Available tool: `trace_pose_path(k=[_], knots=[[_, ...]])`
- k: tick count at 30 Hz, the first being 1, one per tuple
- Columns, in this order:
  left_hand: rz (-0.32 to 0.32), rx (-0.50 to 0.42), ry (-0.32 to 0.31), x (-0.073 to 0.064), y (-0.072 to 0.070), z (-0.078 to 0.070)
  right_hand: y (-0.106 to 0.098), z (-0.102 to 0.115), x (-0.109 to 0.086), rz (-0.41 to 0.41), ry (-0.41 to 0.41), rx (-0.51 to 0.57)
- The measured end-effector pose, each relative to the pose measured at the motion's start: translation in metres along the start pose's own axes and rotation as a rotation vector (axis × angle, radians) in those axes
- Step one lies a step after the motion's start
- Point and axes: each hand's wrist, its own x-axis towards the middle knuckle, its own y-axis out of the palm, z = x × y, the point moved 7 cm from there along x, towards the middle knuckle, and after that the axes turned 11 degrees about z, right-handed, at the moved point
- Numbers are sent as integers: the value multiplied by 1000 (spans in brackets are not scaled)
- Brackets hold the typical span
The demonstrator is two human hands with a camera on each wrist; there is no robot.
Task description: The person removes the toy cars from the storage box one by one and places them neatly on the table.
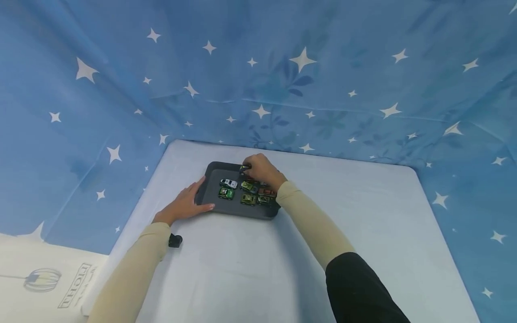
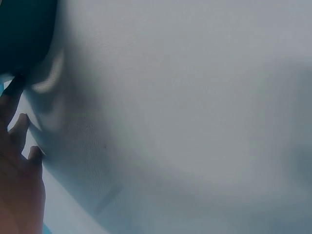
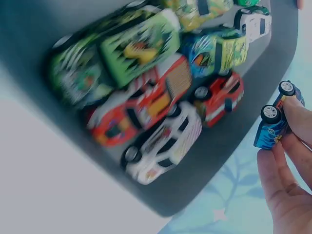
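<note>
**Blue toy car held at the tray's far edge**

The right hand [image 1: 261, 169] pinches a small blue plastic toy car [image 3: 275, 117] in its grip above the far rim of the dark grey rectangular tray [image 1: 210, 190]. The left hand [image 1: 183, 204], fingers straight, rests against the tray's left edge on the pale counter [image 1: 363, 224]. Green, red and white toy cars [image 3: 161, 97] crowd the tray.

Toy cars [image 3: 146, 92] on the grey tray [image 3: 224, 161] appear motion-blurred in the right wrist view, and several are cut off at the top edge. Left hand [image 2: 17, 180] is cropped by the frame's left border. Right hand [image 1: 262, 170] hides part of the cars [image 1: 246, 190], too small to distinguish.
</note>
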Motion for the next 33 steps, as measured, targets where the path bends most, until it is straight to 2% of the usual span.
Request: trace_pose_path(k=[11,19,33], knots=[[9,5,12,-1,-1,-1,-22,-27,-39,-63,-41,-5],[-7,10,46,3,-1,-2,-36,-50,-64,-106,11,2],[4,-5,30,4,0,1,-37,-88,-92,-127,98,46]])
